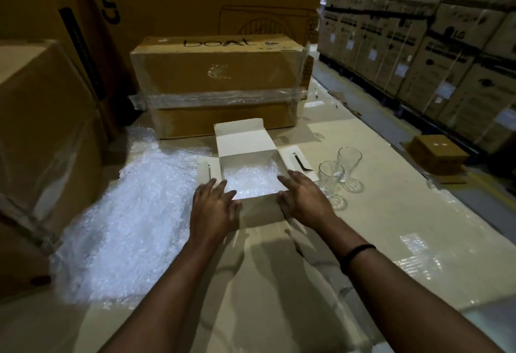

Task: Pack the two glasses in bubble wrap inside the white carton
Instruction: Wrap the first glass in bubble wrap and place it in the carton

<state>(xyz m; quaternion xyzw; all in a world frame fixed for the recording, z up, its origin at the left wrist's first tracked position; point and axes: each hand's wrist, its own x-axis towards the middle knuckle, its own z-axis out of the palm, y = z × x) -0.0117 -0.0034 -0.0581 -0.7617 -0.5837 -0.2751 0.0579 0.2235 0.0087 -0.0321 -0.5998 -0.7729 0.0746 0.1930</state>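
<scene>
Taped brown box (217, 73) at the desk's (391, 213) far edge; loose bubble wrap sheet (134, 213) spread at left. White carton (245, 140) sits open just in front of the box, its floor lined with bubble wrap (251, 179). Left hand (215, 207) and right hand (304, 199) rest on its near corners, fingers straight, grip released; two glasses (331, 182) stand upright, unwrapped, just right of the carton.

We logged: left hand (215, 209), bare; right hand (305, 202), bare. Left forearm (176, 285), right forearm (405, 299) bare to frame edge. Right wrist bore thin black band (356, 255), plain, close-fitting.
</scene>
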